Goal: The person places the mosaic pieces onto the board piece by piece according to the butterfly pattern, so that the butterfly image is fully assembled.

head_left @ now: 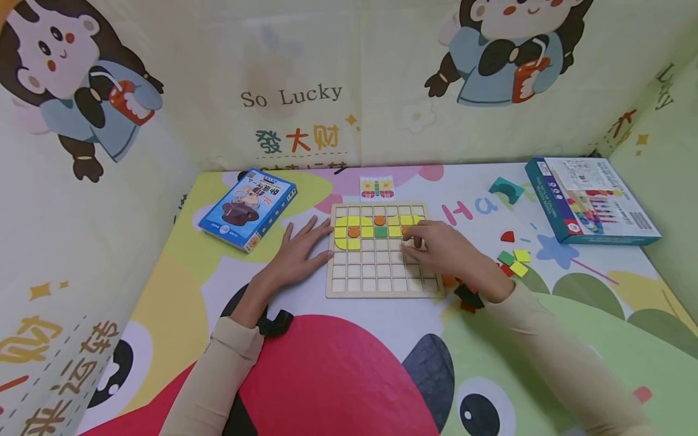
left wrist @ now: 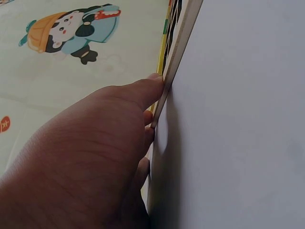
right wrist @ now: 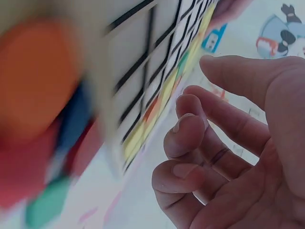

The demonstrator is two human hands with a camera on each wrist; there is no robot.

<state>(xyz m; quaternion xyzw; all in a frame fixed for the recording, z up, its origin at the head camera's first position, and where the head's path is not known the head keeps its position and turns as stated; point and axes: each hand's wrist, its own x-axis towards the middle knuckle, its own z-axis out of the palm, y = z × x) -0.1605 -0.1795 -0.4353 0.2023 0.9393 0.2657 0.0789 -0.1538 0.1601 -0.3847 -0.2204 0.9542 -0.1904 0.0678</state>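
A wooden grid board lies flat on the table. In its upper rows sit several yellow tiles, orange round tiles and a green square tile. With fingers spread, my left hand rests beside the board, fingertips and thumb touching its left edge. My right hand hovers over the board's right side and hides some cells. In the right wrist view its fingers are loosely curled, the thumb stands apart, and nothing shows between them. Behind the board lies a small butterfly pattern card.
Loose tiles lie right of the board, and dark and red pieces sit under the right forearm. A blue box is at the back left, another box at the back right. Near it is a teal arch block.
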